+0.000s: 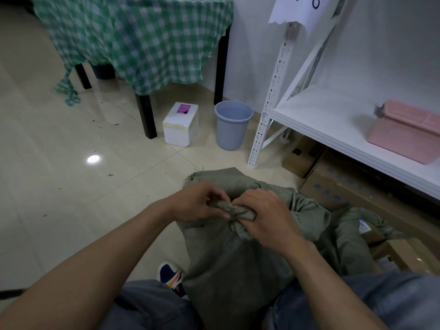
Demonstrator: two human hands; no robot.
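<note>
A grey-green woven sack (228,265) stands on the floor between my knees. Its gathered neck (234,210) is bunched and tied with a thin dark string. My left hand (197,202) grips the left side of the bunched neck, fingers curled round it. My right hand (266,220) pinches the right side of the neck at the knot. The fingertips of both hands meet over the tie. Loose sack cloth (307,210) spills to the right behind my right hand.
A white rack (316,120) holds a pink tray (404,132) at the right, with cardboard boxes (333,186) under it. A grey bin (232,125) and a white foam box (181,123) stand by a table with a green checked cloth (135,39). Open tiled floor lies at the left.
</note>
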